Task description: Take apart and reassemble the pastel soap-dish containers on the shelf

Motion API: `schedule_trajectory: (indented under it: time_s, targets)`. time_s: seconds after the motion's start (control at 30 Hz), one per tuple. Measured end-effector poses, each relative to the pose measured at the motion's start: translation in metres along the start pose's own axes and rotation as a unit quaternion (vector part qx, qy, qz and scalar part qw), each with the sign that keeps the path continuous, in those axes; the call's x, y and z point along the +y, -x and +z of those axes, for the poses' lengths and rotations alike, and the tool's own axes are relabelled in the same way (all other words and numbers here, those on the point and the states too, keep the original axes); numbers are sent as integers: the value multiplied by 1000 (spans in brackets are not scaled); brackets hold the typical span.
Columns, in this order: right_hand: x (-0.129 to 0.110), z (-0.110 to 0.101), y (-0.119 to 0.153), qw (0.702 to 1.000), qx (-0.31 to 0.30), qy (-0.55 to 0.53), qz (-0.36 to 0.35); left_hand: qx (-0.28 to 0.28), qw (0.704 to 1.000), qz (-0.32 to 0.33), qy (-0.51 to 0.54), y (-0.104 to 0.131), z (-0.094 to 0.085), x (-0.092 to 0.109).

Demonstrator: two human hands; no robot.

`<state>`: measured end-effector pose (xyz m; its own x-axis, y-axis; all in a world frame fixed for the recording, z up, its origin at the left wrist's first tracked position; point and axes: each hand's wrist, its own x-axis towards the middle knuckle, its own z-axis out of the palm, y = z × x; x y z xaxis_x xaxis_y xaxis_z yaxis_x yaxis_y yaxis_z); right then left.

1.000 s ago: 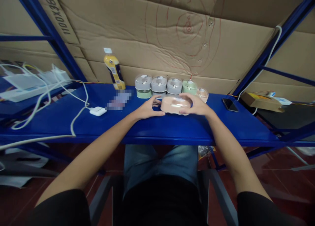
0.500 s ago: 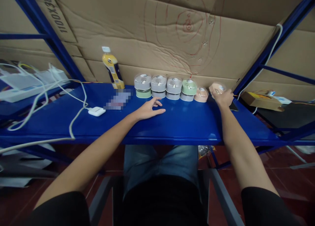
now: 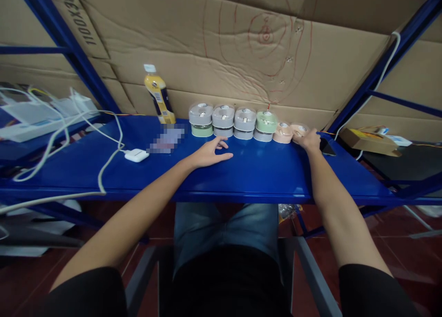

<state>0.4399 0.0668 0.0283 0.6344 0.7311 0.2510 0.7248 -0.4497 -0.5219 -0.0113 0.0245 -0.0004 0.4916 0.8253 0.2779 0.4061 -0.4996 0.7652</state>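
Note:
My right hand [image 3: 310, 140] is closed on a round peach case [image 3: 299, 131] at the right end of a row. Left of it, close by, stands another peach case [image 3: 282, 133]. Further left are several two-high stacks: a green case [image 3: 266, 122] on a grey one, grey cases [image 3: 245, 119] on grey, and a grey case [image 3: 200, 114] on a green one [image 3: 201, 130]. My left hand [image 3: 211, 153] rests on the blue table in front of the stacks, fingers apart, holding nothing.
On the blue table [image 3: 255, 179] stand a yellow bottle [image 3: 159, 96] and a white earphone case [image 3: 136, 155] with a cable. A dark phone [image 3: 327, 147] lies right of my right hand. Cardboard [image 3: 186, 45] backs the table; a small open box [image 3: 371, 142] is at right.
My right hand has moved left and down with the peach case, which now sits beside the other peach case. More of the dark phone shows. My left hand has stayed in place.

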Motion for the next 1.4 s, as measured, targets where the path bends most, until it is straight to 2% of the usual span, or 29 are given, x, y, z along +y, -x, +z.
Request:
schedule_trajectory:
  time_s: [0.13,0.17,0.23,0.3,0.37,0.5,0.63,0.87,0.97,1.07,1.17,1.3,1.33,1.4]
  targets:
    - [3,-14,-1,999,-1,10,-50,1,1000,8,-8,0,0,1]
    - [2,-16,1,996,8,22,-88,0,1000,7,-10,0,0,1]
    - [-4,-15,6,977,12,54,-206,0,1000,3,-13,0,0,1]
    - [-13,-8,14,944,-15,93,-317,-1,1000,2,-14,0,0,0]
    - [-24,1,22,919,-57,133,-367,0,1000,6,-13,0,0,-1]
    - [-39,10,35,908,-101,174,-368,3,1000,16,-14,-1,0,-1]
    - [-44,0,46,906,-94,188,-366,-3,1000,5,-20,0,-1,5]
    - [-56,-20,74,951,-16,171,-258,-7,999,2,-38,3,-1,11]
    - [-61,-23,82,963,-59,174,-200,-6,999,4,-41,2,-1,10]
    - [-62,-29,82,961,-109,180,-180,1,999,14,-41,2,0,9]
    - [-56,-45,72,961,-118,158,-193,12,999,32,-32,2,0,8]
    - [-44,-68,60,957,-133,27,-256,17,999,42,1,1,1,8]
    - [-43,-70,61,944,-157,-19,-289,14,999,45,15,1,2,7]
    - [-46,-69,71,890,-240,-114,-371,-1,997,53,48,0,2,5]
